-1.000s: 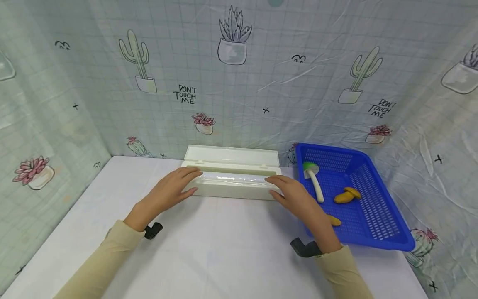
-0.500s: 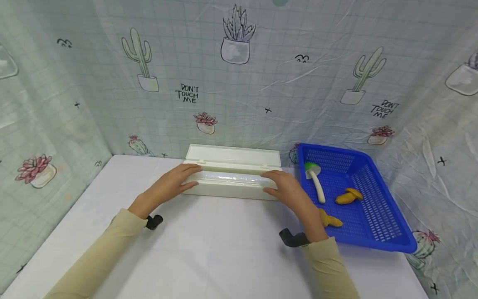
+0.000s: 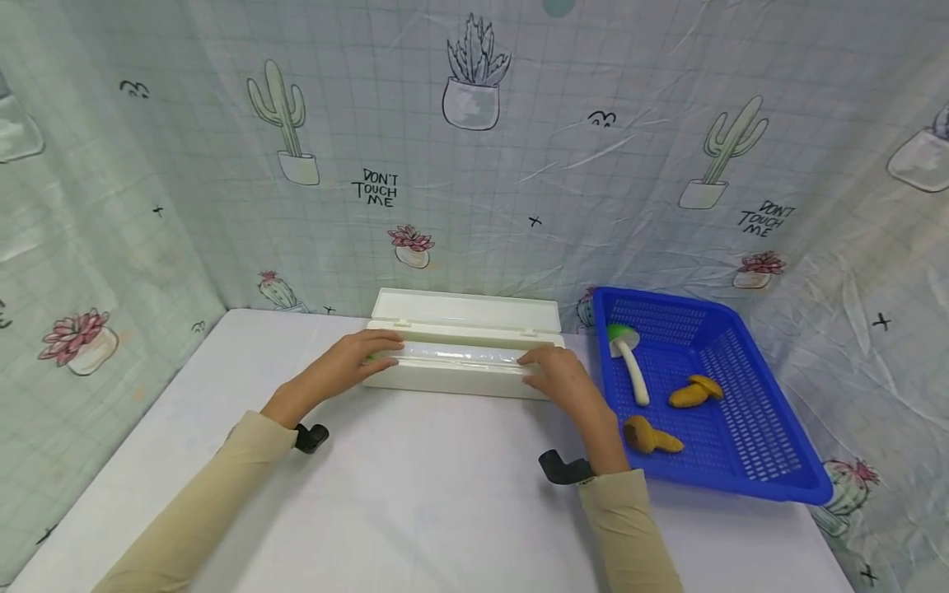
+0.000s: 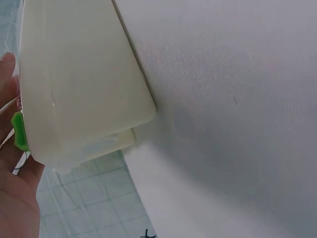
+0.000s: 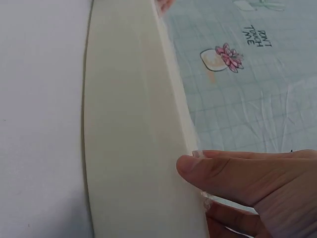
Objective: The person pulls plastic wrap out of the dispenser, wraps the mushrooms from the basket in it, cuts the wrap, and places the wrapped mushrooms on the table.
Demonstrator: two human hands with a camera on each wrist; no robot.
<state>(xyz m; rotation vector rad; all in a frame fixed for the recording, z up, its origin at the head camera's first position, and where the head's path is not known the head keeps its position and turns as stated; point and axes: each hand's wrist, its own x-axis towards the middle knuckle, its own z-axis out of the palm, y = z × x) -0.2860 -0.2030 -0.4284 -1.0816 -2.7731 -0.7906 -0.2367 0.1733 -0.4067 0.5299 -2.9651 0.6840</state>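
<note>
A cream cling film dispenser box lies on the table with its lid raised. Shiny cling film shows along its opening. My left hand is at the box's left end, fingers bent over the top and thumb towards the front edge; I cannot tell whether it grips the film. Beside those fingers is a green slider. My right hand pinches the film at the front rim near the right end, with the thumb outside and fingertips behind.
To the right is a blue basket. In it lie a green-capped mushroom, a yellow mushroom and a brown-capped mushroom. Behind the box hangs a cactus-print curtain. A white cloth covers the table.
My right hand and forearm have moved a little left, uncovering the brown-capped mushroom. The left hand stays at its end of the box, and the green slider shows beside it now.
</note>
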